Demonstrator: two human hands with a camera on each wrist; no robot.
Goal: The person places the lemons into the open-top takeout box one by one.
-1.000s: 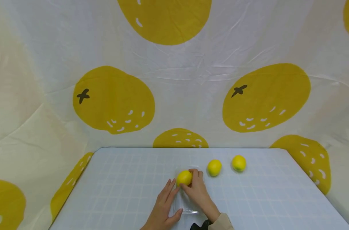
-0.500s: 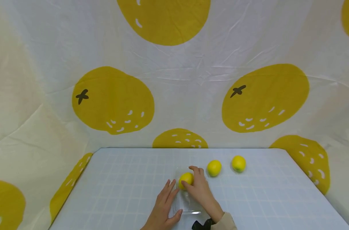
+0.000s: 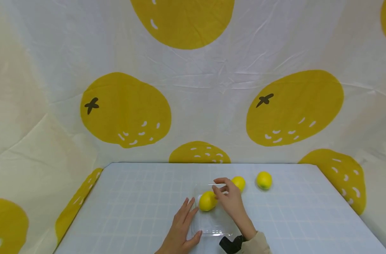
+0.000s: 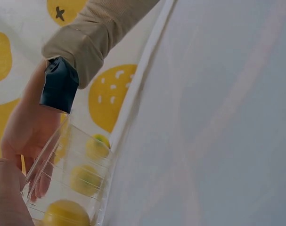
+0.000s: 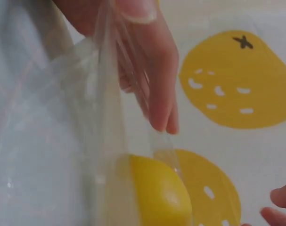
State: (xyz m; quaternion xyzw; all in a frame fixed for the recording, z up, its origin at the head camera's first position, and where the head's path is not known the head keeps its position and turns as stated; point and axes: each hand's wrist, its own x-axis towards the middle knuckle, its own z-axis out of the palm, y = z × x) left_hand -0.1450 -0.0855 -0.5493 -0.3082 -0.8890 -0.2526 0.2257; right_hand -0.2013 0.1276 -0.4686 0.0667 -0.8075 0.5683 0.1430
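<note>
A clear plastic box lies in front of me, with one yellow lemon in its far part. My left hand rests along the box's left side, fingers extended; the left wrist view shows the thumb side of this hand at the clear wall. Over the box's right side hovers my right hand, fingers loosely bent and holding nothing, beside the lemon. Its fingertips show at the lower right of the right wrist view. A second lemon is partly hidden behind that hand.
Another lemon stands farther right on the pale checked tabletop. A white cloth with large yellow fruit prints rises behind the table's far edge and at both sides. A dark wrist device sits at the right sleeve.
My right hand has let go of the lemon and moved up and right, partly covering the lemon behind. The released lemon lies in the box. My left hand stays put.
</note>
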